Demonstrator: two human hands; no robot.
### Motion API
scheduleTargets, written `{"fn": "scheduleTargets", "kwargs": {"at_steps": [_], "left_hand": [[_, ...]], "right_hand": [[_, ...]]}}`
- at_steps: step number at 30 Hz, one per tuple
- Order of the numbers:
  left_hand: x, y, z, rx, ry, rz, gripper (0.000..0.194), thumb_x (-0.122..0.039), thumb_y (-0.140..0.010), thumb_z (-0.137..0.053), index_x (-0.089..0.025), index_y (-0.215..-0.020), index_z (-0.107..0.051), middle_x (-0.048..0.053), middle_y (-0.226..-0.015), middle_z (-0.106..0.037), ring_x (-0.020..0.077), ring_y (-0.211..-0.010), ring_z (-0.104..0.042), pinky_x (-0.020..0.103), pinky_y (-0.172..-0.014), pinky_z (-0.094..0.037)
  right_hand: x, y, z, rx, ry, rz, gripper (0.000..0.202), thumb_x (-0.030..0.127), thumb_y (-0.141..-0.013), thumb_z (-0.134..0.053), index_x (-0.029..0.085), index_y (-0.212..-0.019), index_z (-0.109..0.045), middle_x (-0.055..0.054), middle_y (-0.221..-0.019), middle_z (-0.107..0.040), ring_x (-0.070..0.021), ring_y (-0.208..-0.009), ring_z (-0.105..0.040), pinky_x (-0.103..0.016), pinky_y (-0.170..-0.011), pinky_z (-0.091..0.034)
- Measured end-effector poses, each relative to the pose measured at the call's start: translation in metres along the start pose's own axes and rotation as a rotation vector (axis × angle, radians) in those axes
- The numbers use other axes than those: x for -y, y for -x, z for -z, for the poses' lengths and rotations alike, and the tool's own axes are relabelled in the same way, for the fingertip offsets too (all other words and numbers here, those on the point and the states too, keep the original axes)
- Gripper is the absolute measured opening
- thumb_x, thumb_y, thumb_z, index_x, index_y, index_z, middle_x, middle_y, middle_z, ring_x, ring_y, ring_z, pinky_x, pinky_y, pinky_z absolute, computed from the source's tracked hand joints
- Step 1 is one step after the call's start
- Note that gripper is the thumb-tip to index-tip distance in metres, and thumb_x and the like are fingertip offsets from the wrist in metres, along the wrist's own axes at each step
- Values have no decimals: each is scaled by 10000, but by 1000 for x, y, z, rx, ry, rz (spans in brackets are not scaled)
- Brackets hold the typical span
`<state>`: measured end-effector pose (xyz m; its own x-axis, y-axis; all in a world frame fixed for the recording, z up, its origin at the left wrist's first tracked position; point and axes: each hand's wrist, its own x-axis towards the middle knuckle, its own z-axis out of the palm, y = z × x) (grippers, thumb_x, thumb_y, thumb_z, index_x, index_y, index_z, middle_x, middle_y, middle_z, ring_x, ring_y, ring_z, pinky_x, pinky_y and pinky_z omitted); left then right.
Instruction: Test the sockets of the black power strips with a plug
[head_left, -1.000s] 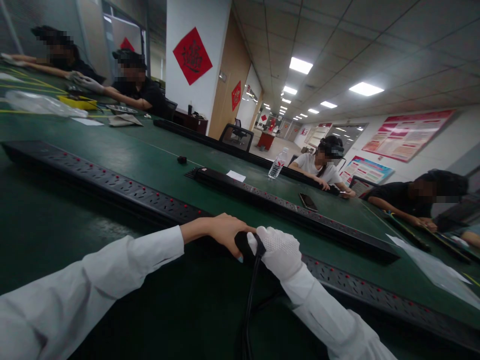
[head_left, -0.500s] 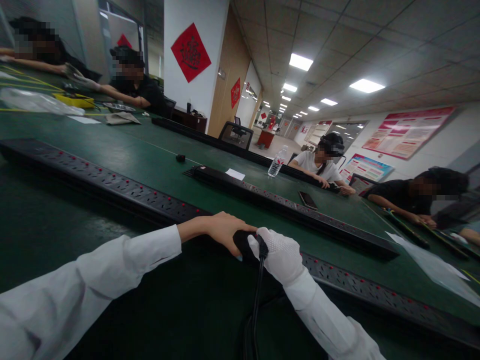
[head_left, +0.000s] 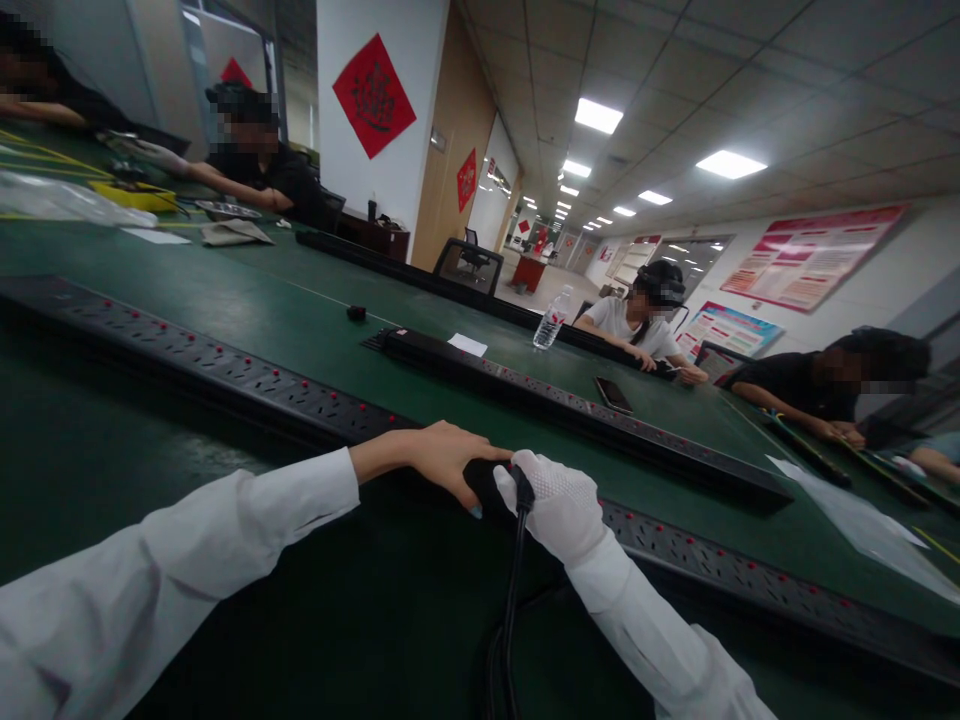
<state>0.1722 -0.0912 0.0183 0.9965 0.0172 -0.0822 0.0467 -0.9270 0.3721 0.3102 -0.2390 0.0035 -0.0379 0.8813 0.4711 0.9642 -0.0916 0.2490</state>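
A long black strip [head_left: 225, 360] with red dots and slots along its top lies across the green table [head_left: 225, 290]. My left hand [head_left: 439, 458], bare, rests over the strip near its middle, wrapped round a black part [head_left: 489, 487]. Right beside it, my right hand [head_left: 559, 500], in a white dotted glove, has its fingers closed round the black end of a cable [head_left: 513, 590]. That cable hangs down towards me. Where the cable end meets the strip is hidden by my fingers.
Beyond lies a second black strip [head_left: 585, 405] with a white paper [head_left: 466, 345], near a bottle [head_left: 553, 318] and phone [head_left: 613, 394]. A small black object [head_left: 356, 313] sits left of it. Plastic sheeting [head_left: 855, 525] lies at right. Several people sit around the table.
The whole view has shifted slightly. Both my hands keep the same hold on the black part and the cable end. At the far left, a person's gloved hand has moved a little.
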Motion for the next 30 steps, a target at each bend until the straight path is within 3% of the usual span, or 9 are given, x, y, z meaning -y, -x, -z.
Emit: {"fn": "scheduleTargets", "kwargs": {"at_steps": [14, 30], "left_hand": [[0, 0, 0, -6, -27, 4, 774, -556, -638, -541, -357, -1310, -212, 13, -1133, -525, 227, -955, -516, 299, -774, -351], [3, 0, -2, -4, -27, -11, 808, -625, -633, -513, -359, -1320, -181, 15, -1186, -495, 236, -1008, -491, 294, -789, -337]], "right_hand": [[0, 0, -1, -3, 5, -4, 358, 442, -859, -308, 204, -773, -560, -8, -639, -586, -99, -568, -521, -216, -506, -230], [0, 0, -3, -9, 14, -3, 339, 449, -850, -331, 209, -777, -558, 0, -639, -580, -97, -570, -522, -229, -504, -214]]}}
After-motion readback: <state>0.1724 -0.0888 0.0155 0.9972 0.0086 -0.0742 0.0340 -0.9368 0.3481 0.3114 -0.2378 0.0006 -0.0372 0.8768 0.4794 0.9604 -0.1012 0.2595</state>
